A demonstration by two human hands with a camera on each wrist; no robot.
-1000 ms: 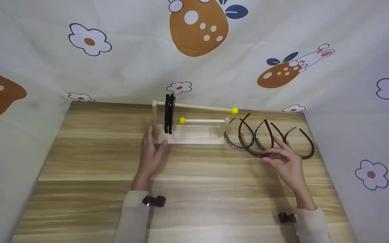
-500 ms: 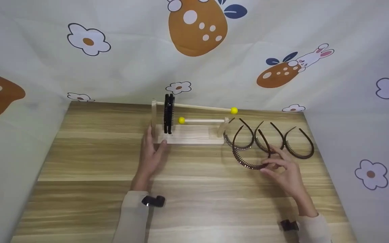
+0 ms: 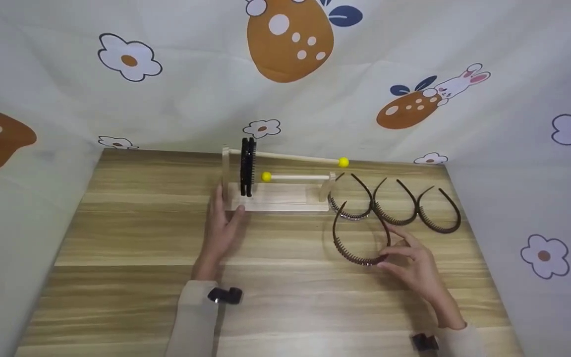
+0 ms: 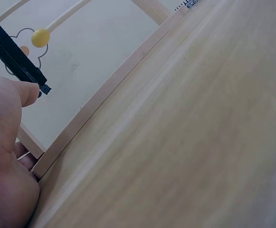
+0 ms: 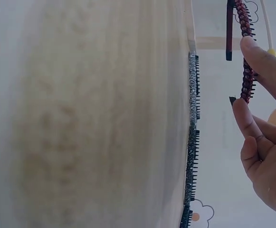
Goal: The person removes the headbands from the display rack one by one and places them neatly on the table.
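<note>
Right hand [image 3: 417, 265] pinches a curved, dark-red, beaded headband [image 3: 356, 260]; left hand [image 3: 222, 230], partly hidden, grips a pale wooden two-post rack [image 3: 285, 196].

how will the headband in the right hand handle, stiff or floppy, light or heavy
Probably stiff with some spring: pinched at one side by the right hand, the headband shows an open curve without sagging. Likely light, since it is so thin. Its row of teeth might snag if pushed against the other headbands.

Wood-grain table [image 3: 285, 307] bears a wooden rack [image 3: 283, 194], three headbands [image 3: 398, 222]
</note>
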